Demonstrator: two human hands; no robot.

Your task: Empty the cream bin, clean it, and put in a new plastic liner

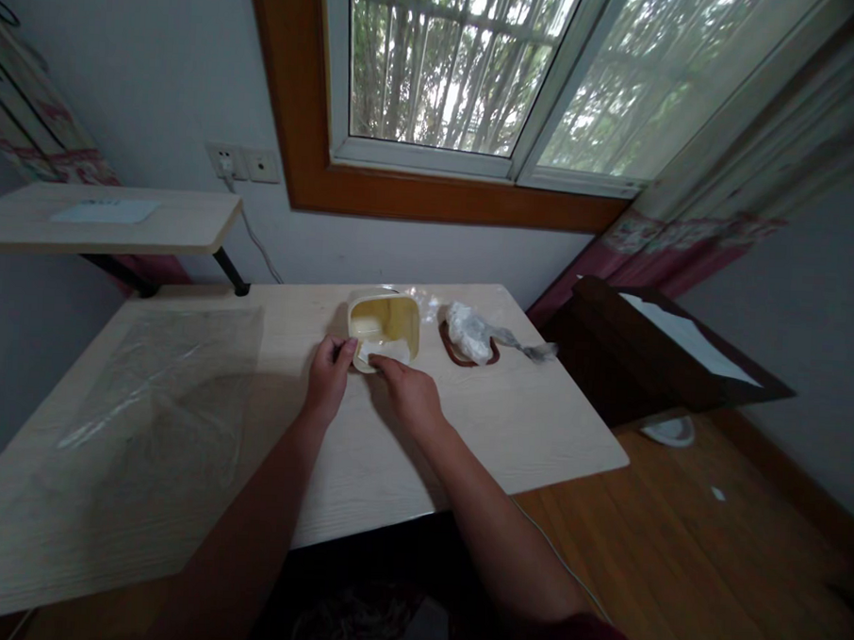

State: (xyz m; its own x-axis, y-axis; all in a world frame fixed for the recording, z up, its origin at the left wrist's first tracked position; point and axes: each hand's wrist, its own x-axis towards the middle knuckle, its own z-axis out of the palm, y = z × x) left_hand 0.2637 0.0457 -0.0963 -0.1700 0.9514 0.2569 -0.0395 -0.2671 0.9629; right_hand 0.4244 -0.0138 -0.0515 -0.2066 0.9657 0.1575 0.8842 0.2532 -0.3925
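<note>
A small yellowish square-cornered container (386, 316), open at the top, stands on the pale wooden table. My left hand (327, 377) grips its near left corner, thumb at the rim. A white piece, perhaps tissue or a wipe (392, 350), lies along the inside of the container's near wall. My right hand (411, 391) is closed at the near rim, its fingers on the white piece; the fingertips are partly hidden. Right of the container, a crumpled whitish plastic bag (469, 333) rests on a dark red-brown rounded frame or lid (494, 354).
A clear plastic sheet (176, 385) lies flat on the table's left part. Crinkled clear wrap (428, 303) sits behind the container. A raised shelf (113, 214) stands at the back left, near a wall socket (228, 162) with a cable. Right of the table is a dark brown piece of furniture (609, 366).
</note>
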